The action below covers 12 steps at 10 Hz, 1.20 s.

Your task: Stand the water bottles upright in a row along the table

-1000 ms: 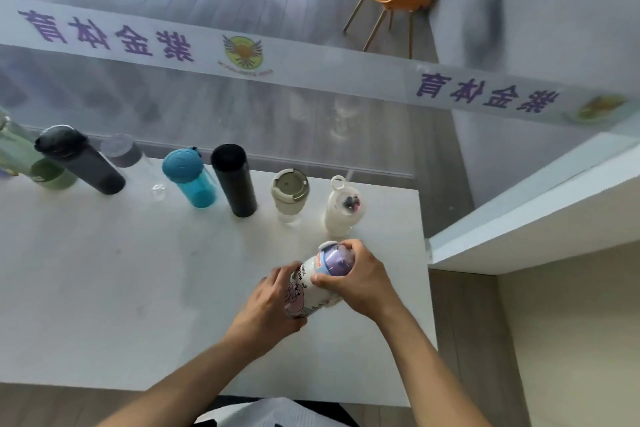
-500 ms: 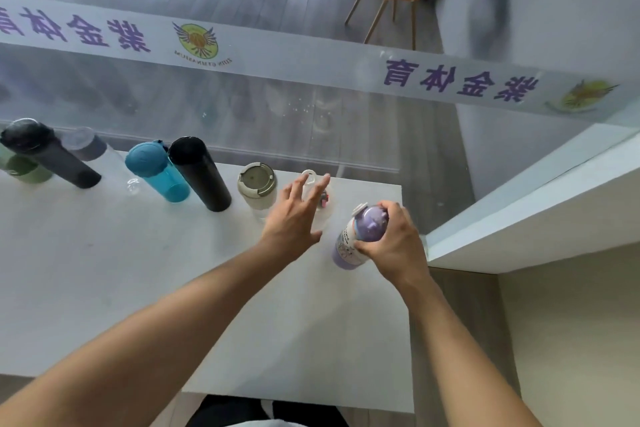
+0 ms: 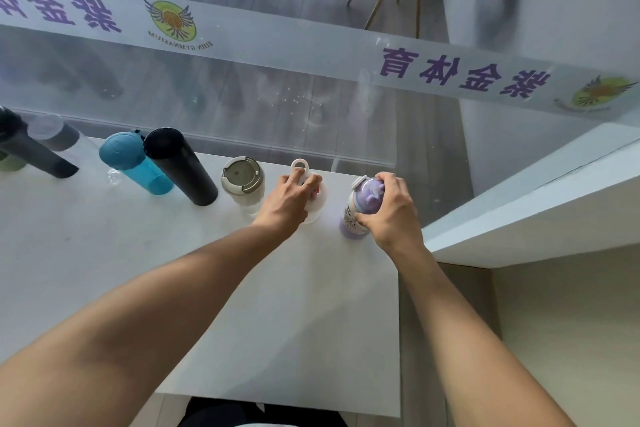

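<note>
Seven bottles stand far along my table [image 3: 277, 322]; right hand [image 3: 391, 208] fingers curl round the lilac plastic bottle [image 3: 356, 218] at the right end, left hand [image 3: 289, 199] fingers rest on the white loop-lidded bottle [image 3: 317, 204].

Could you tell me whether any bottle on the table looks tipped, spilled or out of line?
Nothing stands out: the bottles stand upright in one row along the white table's far edge. The lilac printed bottle stands at the right end, gripped by the right hand.

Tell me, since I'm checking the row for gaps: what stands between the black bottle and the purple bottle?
In the head view, two stand between the black bottle and the purple bottle: a beige bottle, then a white bottle under the left hand.
</note>
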Each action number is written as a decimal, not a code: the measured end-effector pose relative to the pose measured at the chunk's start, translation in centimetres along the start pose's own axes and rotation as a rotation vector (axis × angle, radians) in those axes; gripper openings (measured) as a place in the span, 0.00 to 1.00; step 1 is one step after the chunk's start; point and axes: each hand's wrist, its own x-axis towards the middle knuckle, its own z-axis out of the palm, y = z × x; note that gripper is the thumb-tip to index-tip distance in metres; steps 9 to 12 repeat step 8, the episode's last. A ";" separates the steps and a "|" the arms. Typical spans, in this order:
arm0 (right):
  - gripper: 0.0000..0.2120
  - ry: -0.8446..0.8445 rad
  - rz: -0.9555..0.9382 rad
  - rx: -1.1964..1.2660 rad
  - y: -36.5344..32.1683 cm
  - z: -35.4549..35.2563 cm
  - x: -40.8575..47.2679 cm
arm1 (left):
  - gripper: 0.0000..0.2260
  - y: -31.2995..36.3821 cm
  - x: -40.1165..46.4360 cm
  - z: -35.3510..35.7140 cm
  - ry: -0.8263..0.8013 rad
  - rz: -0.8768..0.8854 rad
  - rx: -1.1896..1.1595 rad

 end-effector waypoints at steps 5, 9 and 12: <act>0.37 0.015 0.000 -0.037 0.1 0.5 0.3 | 0.41 0.1 0.0 -0.4 -0.048 -0.008 0.005; 0.34 0.119 -0.100 -0.147 -2.9 -0.4 -0.5 | 0.26 1.5 -2.3 -3.5 0.174 0.073 0.084; 0.34 0.119 -0.100 -0.147 -2.9 -0.4 -0.5 | 0.26 1.5 -2.3 -3.5 0.174 0.073 0.084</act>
